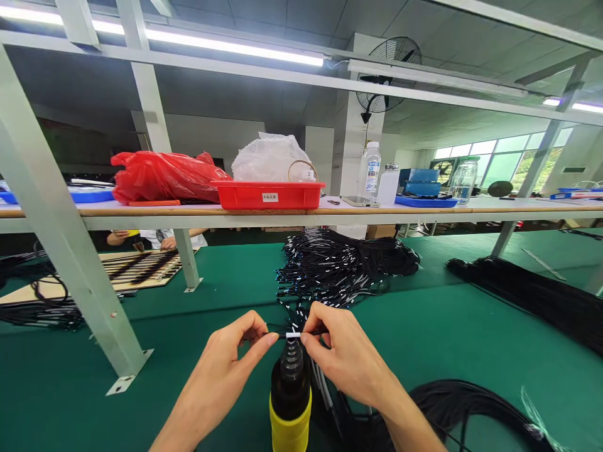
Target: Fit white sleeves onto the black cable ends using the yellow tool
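Note:
Between my two hands a thin black cable (282, 336) with a short white sleeve (293, 335) on it is stretched level. My left hand (230, 351) pinches the cable just left of the sleeve, thumb against forefinger. On the right side, my right hand (346, 351) is closed on the cable close to the sleeve's other end. Directly below the sleeve stands an upright yellow and black heat gun (291, 402), its ribbed metal nozzle pointing up. Whether the nozzle touches the sleeve I cannot tell. Behind my hands lies a big bundle of black cables (348, 257) with white and bluish ends.
More black cables (471, 402) curve at the lower right, and another bundle (527, 301) lies at far right. A shelf (264, 220) crosses above the green table (226, 276), bearing a red tray (271, 196). A metal post (85, 270) stands at left. Another person's hands (167, 242) show beyond.

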Demonstrator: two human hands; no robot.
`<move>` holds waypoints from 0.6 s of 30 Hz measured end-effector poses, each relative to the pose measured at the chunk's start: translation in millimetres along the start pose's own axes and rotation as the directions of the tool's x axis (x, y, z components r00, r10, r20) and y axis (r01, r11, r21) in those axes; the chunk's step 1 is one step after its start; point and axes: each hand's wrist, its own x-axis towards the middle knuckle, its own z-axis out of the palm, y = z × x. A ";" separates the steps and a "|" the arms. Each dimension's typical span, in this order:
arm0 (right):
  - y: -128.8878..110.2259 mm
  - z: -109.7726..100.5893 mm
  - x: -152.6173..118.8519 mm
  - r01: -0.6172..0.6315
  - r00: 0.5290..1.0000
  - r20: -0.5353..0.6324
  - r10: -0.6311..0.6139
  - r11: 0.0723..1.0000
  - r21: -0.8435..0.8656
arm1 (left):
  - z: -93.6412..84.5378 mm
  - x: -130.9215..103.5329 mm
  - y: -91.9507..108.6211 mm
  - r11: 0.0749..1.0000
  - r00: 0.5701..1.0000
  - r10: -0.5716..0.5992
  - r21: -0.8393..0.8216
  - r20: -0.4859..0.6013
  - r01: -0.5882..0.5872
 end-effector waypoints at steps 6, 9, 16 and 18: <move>-0.9 -0.4 1.5 -0.006 1.000 -0.001 0.006 1.000 -0.006 | 0.5 0.3 1.3 1.000 1.000 0.013 -0.010 -0.019 -0.013; -0.8 -2.2 1.3 -0.009 1.000 -0.002 0.009 1.000 -0.008 | -0.7 -0.2 2.7 1.000 1.000 0.011 -0.012 -0.028 -0.012; -0.7 -11.4 0.9 0.022 1.000 0.017 -0.022 1.000 -0.022 | -5.5 -2.9 10.2 1.000 0.999 0.006 -0.003 -0.049 -0.006; -1.8 -12.5 0.8 0.036 0.999 0.011 -0.035 0.999 -0.020 | -6.3 -3.7 10.1 1.000 1.000 0.006 0.019 -0.029 -0.005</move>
